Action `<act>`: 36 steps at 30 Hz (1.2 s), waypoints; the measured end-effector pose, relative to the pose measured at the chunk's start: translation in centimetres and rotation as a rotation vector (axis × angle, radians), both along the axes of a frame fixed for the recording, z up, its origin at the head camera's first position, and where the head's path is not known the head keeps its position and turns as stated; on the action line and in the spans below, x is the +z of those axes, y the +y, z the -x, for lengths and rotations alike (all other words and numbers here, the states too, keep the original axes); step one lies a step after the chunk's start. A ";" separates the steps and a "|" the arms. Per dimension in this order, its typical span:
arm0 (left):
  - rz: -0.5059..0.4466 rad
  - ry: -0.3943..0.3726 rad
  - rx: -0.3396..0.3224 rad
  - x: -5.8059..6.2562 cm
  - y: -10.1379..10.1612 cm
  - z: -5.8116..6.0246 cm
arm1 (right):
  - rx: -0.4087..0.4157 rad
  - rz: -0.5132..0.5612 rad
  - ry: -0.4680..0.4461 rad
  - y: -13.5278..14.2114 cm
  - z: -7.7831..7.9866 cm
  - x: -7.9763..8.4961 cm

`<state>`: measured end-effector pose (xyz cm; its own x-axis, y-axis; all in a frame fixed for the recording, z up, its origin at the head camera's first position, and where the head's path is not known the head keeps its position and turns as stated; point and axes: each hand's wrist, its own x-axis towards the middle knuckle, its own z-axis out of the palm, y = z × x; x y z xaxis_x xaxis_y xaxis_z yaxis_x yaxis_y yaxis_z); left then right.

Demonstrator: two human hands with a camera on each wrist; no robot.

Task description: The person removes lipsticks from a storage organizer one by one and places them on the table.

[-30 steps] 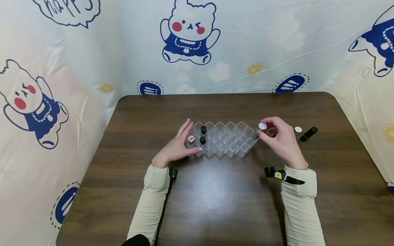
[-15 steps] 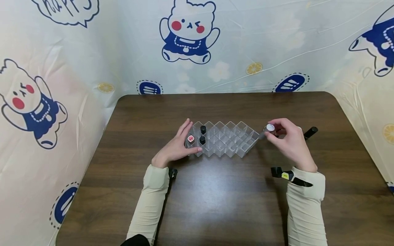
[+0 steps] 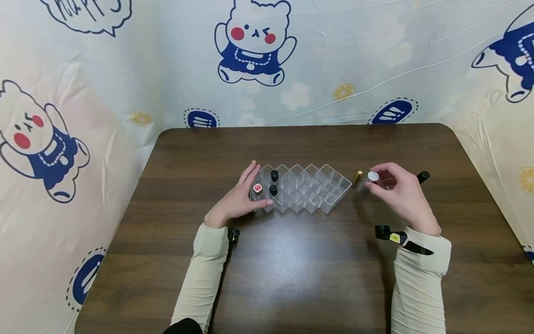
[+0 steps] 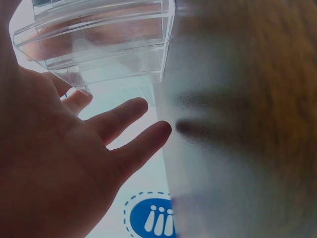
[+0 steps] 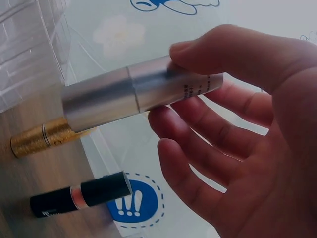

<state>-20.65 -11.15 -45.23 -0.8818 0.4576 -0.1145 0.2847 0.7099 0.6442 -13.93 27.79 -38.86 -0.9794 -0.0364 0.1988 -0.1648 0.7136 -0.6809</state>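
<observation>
A clear plastic lipstick organizer (image 3: 302,188) with rows of diamond-shaped cells lies on the table. My left hand (image 3: 238,197) holds its left end, thumb along the front and fingers behind; in the left wrist view two fingers reach out straight below the clear wall. Two black-capped tubes (image 3: 274,175) and one with a red-and-white top (image 3: 257,189) sit in the left cells. My right hand (image 3: 402,192) pinches a silver lipstick tube (image 5: 141,91) between thumb and fingertips, right of the organizer. Its pale round end faces up in the head view.
A gold glittery tube (image 5: 42,139) stands between the organizer and my right hand. Beyond that hand is a black tube with a pink band (image 5: 81,194), partly hidden in the head view. A cartoon-printed curtain (image 3: 317,60) surrounds the table's back and sides.
My right hand has moved right with the silver lipstick tube, away from the organizer, and the gold tube has come into view. My left hand has stayed on the organizer.
</observation>
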 end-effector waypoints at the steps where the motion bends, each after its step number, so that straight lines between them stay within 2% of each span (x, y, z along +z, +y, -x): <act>1: 0.000 0.001 0.003 0.0 0.0 0.0 | 0.001 -0.003 -0.006 0.1 -0.1 0.0; 11: -0.006 -0.010 0.006 0.1 0.1 -0.1 | 0.024 0.000 -0.061 0.4 -0.1 0.0; 21: -0.013 -0.009 0.002 0.0 0.0 0.0 | 0.070 0.008 -0.110 0.5 0.5 -1.0; 30: -0.006 -0.007 0.005 -0.2 0.0 0.1 | 0.076 -0.008 -0.233 0.6 0.6 -1.3; 36: -0.005 -0.008 0.002 -0.1 0.0 0.0 | 0.101 -0.028 -0.274 0.6 0.8 -1.7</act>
